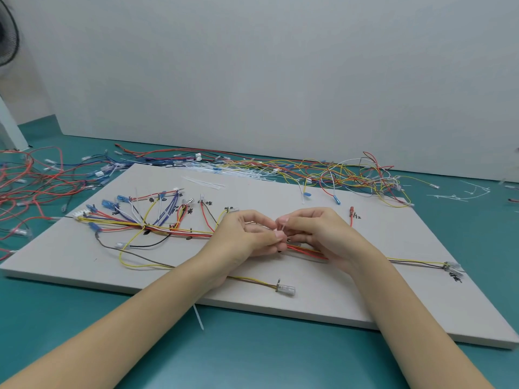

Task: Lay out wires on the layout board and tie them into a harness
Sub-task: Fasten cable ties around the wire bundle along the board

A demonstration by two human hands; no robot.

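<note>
I see a flat, matte grey layout board (323, 279) lying on a smooth teal table (252, 355), with handwritten marks beside the branch ends. On it lies the harness (174, 231) — thin, glossy insulated wires in red, yellow, white, blue, purple and black. Its main trunk runs left to right across the board, from a white connector (82, 215) at the left end to clear-sleeved terminals (452, 267) at the right; short branches fan away from me toward blue and clear terminals.

My left hand (247, 234) and right hand (314, 231) meet over the trunk near the board's middle. Both have fingers curled in and pressed together at the tips, pinching a thin translucent white cable tie (282, 229) that stands roughly upright between them. Whether it is looped round the wires, I cannot tell — fingers hide it.

Behind the board, a loose tangle of spare wires (337, 172) and a scatter of white ties (205, 182).
</note>
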